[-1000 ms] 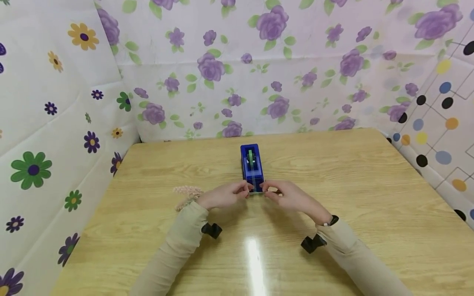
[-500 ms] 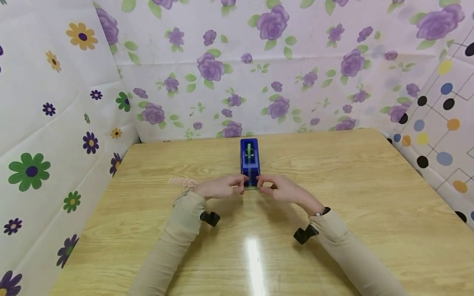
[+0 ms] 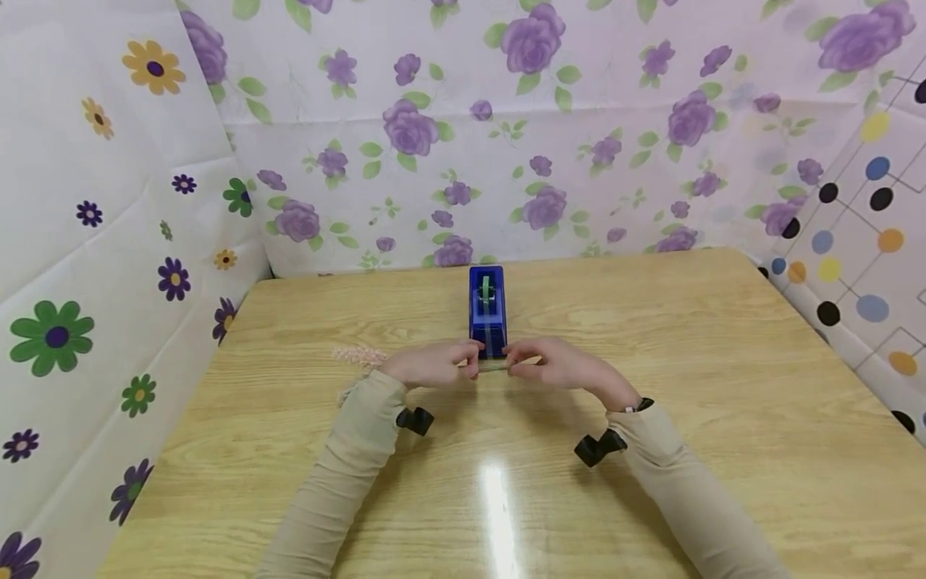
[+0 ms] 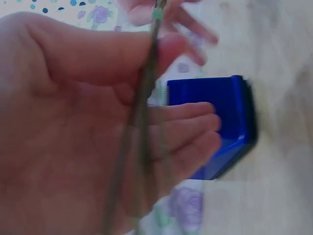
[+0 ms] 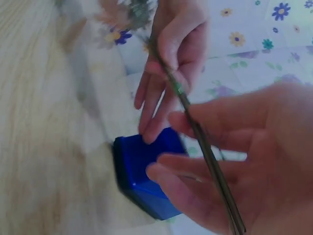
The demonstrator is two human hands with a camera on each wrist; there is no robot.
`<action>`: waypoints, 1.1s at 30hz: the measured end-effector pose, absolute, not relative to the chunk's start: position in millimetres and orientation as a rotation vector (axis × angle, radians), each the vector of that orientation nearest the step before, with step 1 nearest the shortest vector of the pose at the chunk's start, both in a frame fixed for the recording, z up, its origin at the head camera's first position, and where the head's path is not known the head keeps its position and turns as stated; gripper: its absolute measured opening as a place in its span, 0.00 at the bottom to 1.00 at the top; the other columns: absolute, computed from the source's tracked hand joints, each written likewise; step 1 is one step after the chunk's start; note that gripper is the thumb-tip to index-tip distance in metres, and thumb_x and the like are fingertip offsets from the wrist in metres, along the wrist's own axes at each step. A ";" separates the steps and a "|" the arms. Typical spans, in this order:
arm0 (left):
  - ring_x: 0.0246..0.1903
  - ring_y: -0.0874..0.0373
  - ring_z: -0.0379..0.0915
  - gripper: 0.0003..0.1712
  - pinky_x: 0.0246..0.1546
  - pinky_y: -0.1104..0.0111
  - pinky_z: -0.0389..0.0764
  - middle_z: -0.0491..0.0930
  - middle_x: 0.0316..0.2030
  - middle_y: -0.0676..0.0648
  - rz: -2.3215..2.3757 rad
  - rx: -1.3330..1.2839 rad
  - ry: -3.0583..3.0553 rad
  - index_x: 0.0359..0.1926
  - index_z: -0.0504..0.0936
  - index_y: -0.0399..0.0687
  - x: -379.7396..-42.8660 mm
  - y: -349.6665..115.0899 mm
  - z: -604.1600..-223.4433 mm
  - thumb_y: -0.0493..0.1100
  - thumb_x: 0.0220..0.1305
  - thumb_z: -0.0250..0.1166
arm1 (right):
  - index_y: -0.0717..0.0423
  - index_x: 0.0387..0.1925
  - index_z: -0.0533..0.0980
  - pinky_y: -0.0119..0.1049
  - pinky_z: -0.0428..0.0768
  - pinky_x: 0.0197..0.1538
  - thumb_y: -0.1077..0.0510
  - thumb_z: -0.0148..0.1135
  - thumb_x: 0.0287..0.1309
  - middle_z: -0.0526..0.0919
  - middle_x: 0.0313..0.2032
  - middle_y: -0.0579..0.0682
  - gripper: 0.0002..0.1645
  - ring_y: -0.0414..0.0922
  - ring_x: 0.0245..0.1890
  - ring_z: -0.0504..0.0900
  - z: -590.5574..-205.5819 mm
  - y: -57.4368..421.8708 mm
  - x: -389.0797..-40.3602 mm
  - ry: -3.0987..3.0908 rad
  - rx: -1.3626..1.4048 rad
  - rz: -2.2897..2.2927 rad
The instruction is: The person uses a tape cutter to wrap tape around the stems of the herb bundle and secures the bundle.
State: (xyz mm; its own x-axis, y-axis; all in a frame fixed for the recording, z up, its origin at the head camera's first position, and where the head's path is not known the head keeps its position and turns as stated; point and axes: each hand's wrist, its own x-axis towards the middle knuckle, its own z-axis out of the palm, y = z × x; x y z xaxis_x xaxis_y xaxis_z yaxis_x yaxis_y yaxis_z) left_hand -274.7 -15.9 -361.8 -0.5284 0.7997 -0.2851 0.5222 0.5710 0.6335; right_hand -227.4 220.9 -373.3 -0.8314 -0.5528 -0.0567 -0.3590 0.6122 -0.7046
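Note:
Both hands hold a thin bundle of flower stems (image 3: 494, 369) crosswise in front of a blue tape dispenser (image 3: 488, 314). My left hand (image 3: 434, 364) grips the bundle between thumb and fingers, near the pink blossoms (image 3: 359, 355). Farther along the stems, my right hand (image 3: 567, 371) has its thumb and fingers about them, the lower fingers spread in the right wrist view. A small greenish band (image 5: 180, 89) shows on the stems between the hands. From the dispenser's green roll (image 3: 486, 288), clear tape runs forward; whether it touches the stems is hard to tell.
A light wooden table (image 3: 637, 322) lies beneath everything. Flowered cloth (image 3: 405, 193) stands behind it, with patterned cloths at left and right. Black wrist cameras (image 3: 415, 420) hang under both forearms.
The tape dispenser has slid away toward the back of the table. Both hands have moved forward slightly with the stems, and a small gap now shows between stems and dispenser.

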 end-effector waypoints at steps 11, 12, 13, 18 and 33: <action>0.29 0.53 0.81 0.09 0.32 0.66 0.79 0.84 0.29 0.45 0.615 0.876 2.303 0.38 0.74 0.38 -268.5 -17.5 -340.5 0.38 0.75 0.49 | 0.61 0.40 0.81 0.33 0.72 0.32 0.53 0.53 0.70 0.80 0.24 0.48 0.16 0.40 0.25 0.74 -355.1 215.2 -227.7 2.548 -0.648 -0.998; 0.28 0.51 0.81 0.09 0.30 0.67 0.78 0.83 0.27 0.45 0.621 0.878 2.312 0.37 0.74 0.40 -268.3 -17.1 -340.2 0.38 0.74 0.50 | 0.61 0.39 0.81 0.34 0.71 0.31 0.53 0.52 0.71 0.79 0.23 0.48 0.16 0.40 0.25 0.73 -354.2 214.8 -227.2 2.553 -0.632 -0.997; 0.28 0.49 0.81 0.09 0.29 0.68 0.77 0.83 0.25 0.46 0.624 0.889 2.323 0.36 0.73 0.41 -268.2 -16.7 -340.6 0.39 0.74 0.50 | 0.61 0.38 0.81 0.34 0.70 0.31 0.54 0.51 0.71 0.77 0.23 0.48 0.16 0.40 0.24 0.72 -354.0 214.8 -226.6 2.559 -0.624 -0.998; 0.31 0.41 0.81 0.09 0.25 0.72 0.70 0.81 0.22 0.48 0.638 0.929 2.354 0.35 0.74 0.40 -268.1 -15.0 -343.1 0.40 0.73 0.53 | 0.61 0.35 0.81 0.33 0.72 0.31 0.59 0.50 0.71 0.77 0.21 0.47 0.16 0.41 0.24 0.73 -355.9 215.3 -225.7 2.586 -0.602 -1.007; 0.23 0.56 0.79 0.07 0.26 0.71 0.72 0.81 0.22 0.50 0.613 0.950 2.423 0.31 0.73 0.45 -264.7 -11.9 -344.4 0.39 0.67 0.62 | 0.61 0.35 0.82 0.33 0.76 0.34 0.59 0.59 0.65 0.84 0.24 0.51 0.09 0.46 0.27 0.82 -354.4 216.5 -222.7 2.661 -0.596 -0.980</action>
State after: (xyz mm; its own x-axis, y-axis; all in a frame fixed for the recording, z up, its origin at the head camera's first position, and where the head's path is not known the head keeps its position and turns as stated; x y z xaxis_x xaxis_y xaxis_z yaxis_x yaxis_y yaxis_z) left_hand -264.7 -11.9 -344.4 -0.6536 0.7129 -0.2541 0.5061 0.6613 0.5536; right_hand -222.7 216.5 -354.4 -0.8871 -0.4537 -0.0846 -0.2904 0.6912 -0.6617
